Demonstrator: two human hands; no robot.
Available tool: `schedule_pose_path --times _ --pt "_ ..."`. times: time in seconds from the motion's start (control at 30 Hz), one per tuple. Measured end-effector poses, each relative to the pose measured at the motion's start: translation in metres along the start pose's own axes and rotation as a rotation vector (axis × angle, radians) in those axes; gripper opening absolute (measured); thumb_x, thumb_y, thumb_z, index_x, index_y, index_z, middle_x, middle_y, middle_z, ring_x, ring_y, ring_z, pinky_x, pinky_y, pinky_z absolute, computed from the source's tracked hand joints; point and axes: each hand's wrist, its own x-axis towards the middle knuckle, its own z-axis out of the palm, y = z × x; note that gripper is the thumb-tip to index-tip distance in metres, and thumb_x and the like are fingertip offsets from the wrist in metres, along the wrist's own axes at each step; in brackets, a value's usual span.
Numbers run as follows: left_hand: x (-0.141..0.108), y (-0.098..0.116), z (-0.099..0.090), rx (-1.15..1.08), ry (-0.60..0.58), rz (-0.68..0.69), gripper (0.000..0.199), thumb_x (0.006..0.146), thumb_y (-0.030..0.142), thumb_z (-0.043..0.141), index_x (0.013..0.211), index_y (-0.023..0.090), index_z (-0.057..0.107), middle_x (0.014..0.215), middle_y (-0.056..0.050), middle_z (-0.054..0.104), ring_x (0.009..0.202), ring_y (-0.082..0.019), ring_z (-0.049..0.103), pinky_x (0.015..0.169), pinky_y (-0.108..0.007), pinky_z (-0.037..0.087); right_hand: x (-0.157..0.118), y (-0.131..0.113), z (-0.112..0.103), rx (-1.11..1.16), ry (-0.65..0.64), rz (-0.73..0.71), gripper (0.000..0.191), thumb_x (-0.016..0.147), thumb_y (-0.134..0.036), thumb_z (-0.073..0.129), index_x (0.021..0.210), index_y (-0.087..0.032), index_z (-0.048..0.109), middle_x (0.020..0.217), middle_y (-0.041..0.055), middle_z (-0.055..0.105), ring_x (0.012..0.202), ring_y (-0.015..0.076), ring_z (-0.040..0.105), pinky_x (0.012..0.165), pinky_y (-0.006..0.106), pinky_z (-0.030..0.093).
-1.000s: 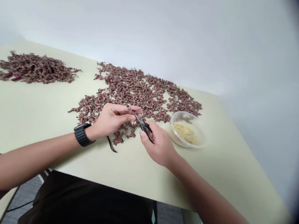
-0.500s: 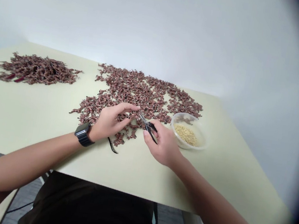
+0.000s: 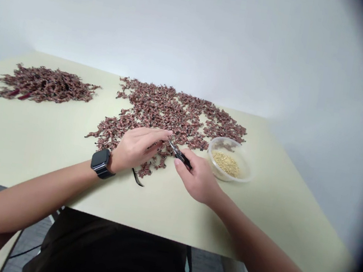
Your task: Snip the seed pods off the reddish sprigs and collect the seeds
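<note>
Right hand [image 3: 198,180] around black snips [image 3: 181,156], probably

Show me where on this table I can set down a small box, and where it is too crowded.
The widest bare patch of the table lies in front of the smaller reddish-brown pile, left of the left hand. Another lies right of the plastic bowl. The middle is crowded by the large reddish-brown spread.

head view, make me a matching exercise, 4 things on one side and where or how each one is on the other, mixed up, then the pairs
Things:
1 right hand
2 clear plastic bowl
3 black wristwatch
4 smaller reddish-brown heap

Places or states:
A at the far left of the table
B on the wrist of the left hand
C holding a small black-handled tool
D holding pale granules, right of the spread reddish-brown pieces

Pairs: 1-C, 2-D, 3-B, 4-A
</note>
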Motion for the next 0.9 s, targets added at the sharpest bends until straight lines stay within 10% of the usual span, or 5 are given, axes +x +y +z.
schedule_pose_path --times 0.6,0.9 --pt "-0.0034 -0.0055 -0.0006 0.029 -0.093 0.015 0.034 0.094 0.016 0.058 0.126 0.023 0.068 0.132 -0.009 0.069 0.12 -0.022 0.069 0.102 -0.039 0.055 0.0009 0.0015 -0.0018 0.097 -0.04 0.037 0.031 0.102 -0.044 0.046 0.08 -0.022 0.044 0.067 -0.004 0.044 0.062 0.0129 0.041 0.06 0.029 0.032" --pt "-0.0011 -0.0097 -0.0002 0.185 -0.025 0.37 0.046 0.094 0.009 0.06 0.139 0.02 0.057 0.137 -0.011 0.066 0.125 -0.021 0.065 0.102 -0.037 0.057 0.0 -0.0018 -0.0027 0.238 -0.095 0.11 0.034 0.103 -0.049 0.044 0.086 -0.021 0.053 0.07 -0.0037 0.043 0.063 0.012 0.042 0.06 0.028 0.034"
